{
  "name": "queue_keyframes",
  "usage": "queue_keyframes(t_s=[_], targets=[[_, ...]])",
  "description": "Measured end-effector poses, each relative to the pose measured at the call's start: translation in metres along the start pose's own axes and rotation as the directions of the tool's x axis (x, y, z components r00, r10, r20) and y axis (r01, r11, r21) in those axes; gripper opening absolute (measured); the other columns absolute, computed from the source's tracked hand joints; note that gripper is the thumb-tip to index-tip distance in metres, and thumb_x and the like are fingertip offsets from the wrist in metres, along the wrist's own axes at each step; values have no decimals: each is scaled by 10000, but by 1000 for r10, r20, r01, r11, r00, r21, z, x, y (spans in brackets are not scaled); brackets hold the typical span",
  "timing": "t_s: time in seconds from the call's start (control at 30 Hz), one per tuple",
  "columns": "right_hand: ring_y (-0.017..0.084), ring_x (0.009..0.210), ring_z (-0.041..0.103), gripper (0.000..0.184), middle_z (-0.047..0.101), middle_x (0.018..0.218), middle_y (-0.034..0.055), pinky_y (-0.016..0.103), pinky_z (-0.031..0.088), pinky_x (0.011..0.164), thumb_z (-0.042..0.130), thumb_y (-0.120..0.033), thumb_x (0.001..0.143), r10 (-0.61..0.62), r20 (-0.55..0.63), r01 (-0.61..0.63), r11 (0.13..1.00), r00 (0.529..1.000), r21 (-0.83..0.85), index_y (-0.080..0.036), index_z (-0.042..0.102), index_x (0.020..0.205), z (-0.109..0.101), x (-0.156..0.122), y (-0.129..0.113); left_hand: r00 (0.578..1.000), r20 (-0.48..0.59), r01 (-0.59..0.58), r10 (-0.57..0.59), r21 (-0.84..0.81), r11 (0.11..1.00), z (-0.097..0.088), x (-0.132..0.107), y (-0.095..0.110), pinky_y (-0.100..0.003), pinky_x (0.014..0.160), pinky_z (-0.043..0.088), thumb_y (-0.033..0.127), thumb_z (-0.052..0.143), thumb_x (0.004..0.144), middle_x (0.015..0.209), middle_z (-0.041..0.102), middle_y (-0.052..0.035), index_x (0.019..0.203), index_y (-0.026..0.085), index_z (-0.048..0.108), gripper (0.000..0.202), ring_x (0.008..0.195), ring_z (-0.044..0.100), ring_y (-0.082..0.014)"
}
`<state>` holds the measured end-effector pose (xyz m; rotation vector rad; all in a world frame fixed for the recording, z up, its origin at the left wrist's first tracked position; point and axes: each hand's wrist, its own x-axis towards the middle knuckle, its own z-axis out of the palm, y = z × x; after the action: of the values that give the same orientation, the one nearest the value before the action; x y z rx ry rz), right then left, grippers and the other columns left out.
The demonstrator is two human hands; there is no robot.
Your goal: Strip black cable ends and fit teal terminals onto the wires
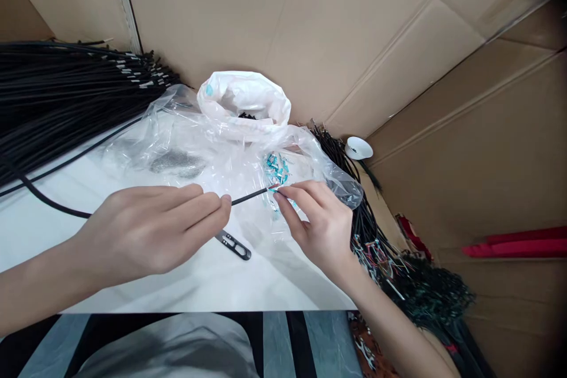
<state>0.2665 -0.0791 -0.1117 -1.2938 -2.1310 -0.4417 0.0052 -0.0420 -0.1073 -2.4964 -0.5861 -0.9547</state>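
Note:
My left hand pinches a thin black cable between thumb and fingers, and the cable's tip points right. My right hand meets that tip with its fingertips pinched together, apparently on a small part too tiny to name. Both hands hover over a white table. Just behind the fingertips, small teal pieces lie inside a clear plastic bag. The cable trails left behind my left hand, across the table.
A thick bundle of black cables lies at the left. A white rolled-down bag stands behind. Dark snips rest on the table. More wired cables hang off the right edge, near a small white cup. Cardboard walls surround.

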Motion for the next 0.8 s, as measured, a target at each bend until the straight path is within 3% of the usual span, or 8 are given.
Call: queue_keyframes(t_s=[0.13, 0.23, 0.3, 0.4, 0.47, 0.53, 0.67, 0.8], targets=[[170, 798, 654, 137, 728, 866, 67, 295, 477, 710, 586, -197, 974, 72, 36, -78, 981, 997, 177, -166, 704, 911, 2, -2, -7, 985, 3, -174, 175, 157, 972, -2, -5, 2, -277, 517, 470, 38, 479, 915, 739, 698, 64, 885, 227, 671, 271, 625, 640, -121], [141, 730, 612, 151, 690, 816, 40, 263, 455, 624, 580, -212, 956, 202, 181, -261, 870, 962, 417, -176, 690, 860, -2, 2, -9, 978, -2, -206, 209, 142, 968, -5, -6, 3, -286, 527, 478, 6, 449, 889, 755, 697, 37, 903, 205, 695, 317, 639, 631, -127], [123, 663, 563, 138, 656, 752, 16, 241, 413, 558, 623, -241, 902, 297, 325, -437, 688, 898, 580, -176, 679, 794, -4, 7, -7, 973, 1, -228, 230, 131, 965, -6, -7, 3, -290, 529, 482, 1, 454, 878, 761, 698, 27, 912, 196, 706, 320, 650, 632, -132], [97, 542, 443, 146, 571, 626, -14, 224, 315, 475, 684, -294, 787, 381, 585, -691, 266, 716, 672, -166, 658, 722, -5, 11, -3, 964, 9, -264, 265, 110, 958, -7, -9, 4, -287, 525, 490, -5, 434, 871, 779, 711, 22, 913, 200, 716, 351, 657, 636, -130], [80, 499, 330, 183, 469, 578, -41, 216, 232, 440, 696, -319, 729, 340, 740, -782, -23, 580, 623, -173, 596, 683, -5, 10, -3, 959, -7, -280, 282, 100, 955, -7, -11, 5, -284, 534, 501, 2, 424, 878, 785, 722, 24, 904, 214, 720, 364, 659, 644, -130], [78, 507, 219, 257, 359, 589, -61, 216, 170, 428, 692, -356, 716, 239, 831, -799, -238, 503, 552, -199, 495, 665, -5, 6, -6, 961, -34, -269, 273, 88, 959, -6, -14, 7, -291, 555, 516, 11, 423, 893, 781, 734, 24, 906, 215, 721, 362, 663, 654, -134], [110, 556, 77, 367, 211, 653, -60, 230, 93, 420, 598, -425, 798, 96, 818, -726, -412, 567, 551, -239, 307, 674, 4, -12, -23, 977, -63, -201, 203, 37, 979, -5, -20, 11, -320, 615, 532, 40, 405, 934, 868, 775, 2, 961, 196, 715, 349, 714, 683, -149], [132, 562, 54, 366, 168, 667, -49, 236, 72, 411, 384, -415, 960, 247, 759, -634, -429, 603, 643, -246, 191, 699, 22, -33, -49, 981, -74, -180, 178, -15, 984, -5, -24, 17, -339, 653, 513, 131, 386, 988, 960, 785, -23, 1024, 190, 699, 321, 772, 699, -166]])
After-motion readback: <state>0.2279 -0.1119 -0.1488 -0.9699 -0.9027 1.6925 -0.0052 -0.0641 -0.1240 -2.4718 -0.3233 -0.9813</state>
